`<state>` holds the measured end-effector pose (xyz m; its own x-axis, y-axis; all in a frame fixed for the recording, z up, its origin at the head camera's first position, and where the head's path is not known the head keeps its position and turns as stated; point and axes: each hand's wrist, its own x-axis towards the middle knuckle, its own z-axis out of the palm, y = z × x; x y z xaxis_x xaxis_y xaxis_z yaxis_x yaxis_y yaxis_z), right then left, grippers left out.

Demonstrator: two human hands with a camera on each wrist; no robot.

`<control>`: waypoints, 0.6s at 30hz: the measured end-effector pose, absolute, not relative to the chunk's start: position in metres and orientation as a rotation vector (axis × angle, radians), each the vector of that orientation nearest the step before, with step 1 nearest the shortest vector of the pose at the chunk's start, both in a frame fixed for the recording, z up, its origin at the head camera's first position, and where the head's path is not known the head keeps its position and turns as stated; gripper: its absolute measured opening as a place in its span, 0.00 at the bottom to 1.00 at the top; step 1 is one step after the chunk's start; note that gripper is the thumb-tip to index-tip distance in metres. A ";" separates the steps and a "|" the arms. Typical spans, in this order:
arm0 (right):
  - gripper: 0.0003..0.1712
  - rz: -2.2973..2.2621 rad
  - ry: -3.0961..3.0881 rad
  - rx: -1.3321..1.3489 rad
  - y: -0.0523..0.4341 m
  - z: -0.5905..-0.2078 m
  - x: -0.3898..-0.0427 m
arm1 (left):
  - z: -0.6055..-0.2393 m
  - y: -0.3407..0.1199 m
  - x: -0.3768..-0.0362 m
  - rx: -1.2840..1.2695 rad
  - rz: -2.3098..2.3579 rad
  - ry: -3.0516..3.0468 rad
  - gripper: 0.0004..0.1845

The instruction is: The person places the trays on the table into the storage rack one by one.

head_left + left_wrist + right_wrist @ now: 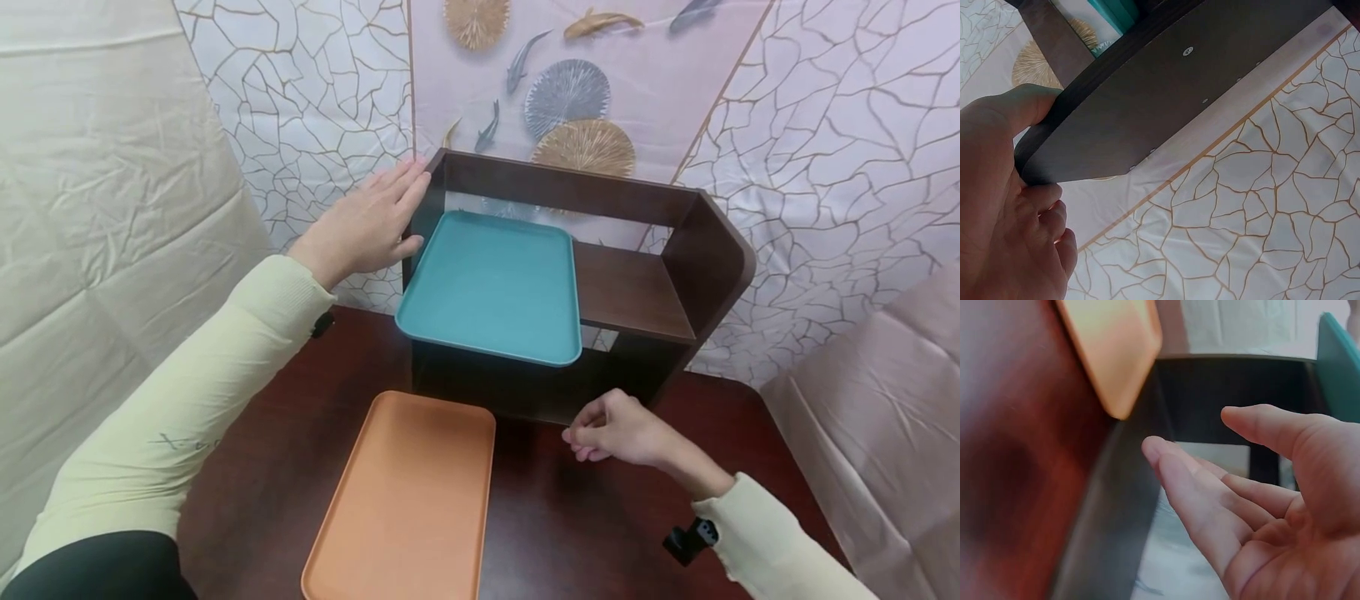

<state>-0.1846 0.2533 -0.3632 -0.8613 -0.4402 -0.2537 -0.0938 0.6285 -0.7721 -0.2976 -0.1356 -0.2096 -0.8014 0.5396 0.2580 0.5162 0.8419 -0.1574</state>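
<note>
The left hand [367, 225] lies with straight fingers flat against the outer side panel of the dark wooden shelf [705, 250], thumb hooked over the panel's front edge, as the left wrist view shows. Just right of that hand, a teal tray [491, 287] rests on the shelf board, its near edge jutting out past the front. Below and between the two hands, an orange tray [408, 500] lies flat on the dark red table [585, 525]. The right hand [618, 431] hovers above the table just in front of the shelf's lower opening, fingers loosely curled, holding nothing, under the teal tray's near right corner.
</note>
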 end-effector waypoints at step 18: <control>0.15 -1.195 2.321 -0.338 0.214 -0.443 -0.175 | -0.208 -0.136 -0.297 -0.798 0.111 -2.739 0.43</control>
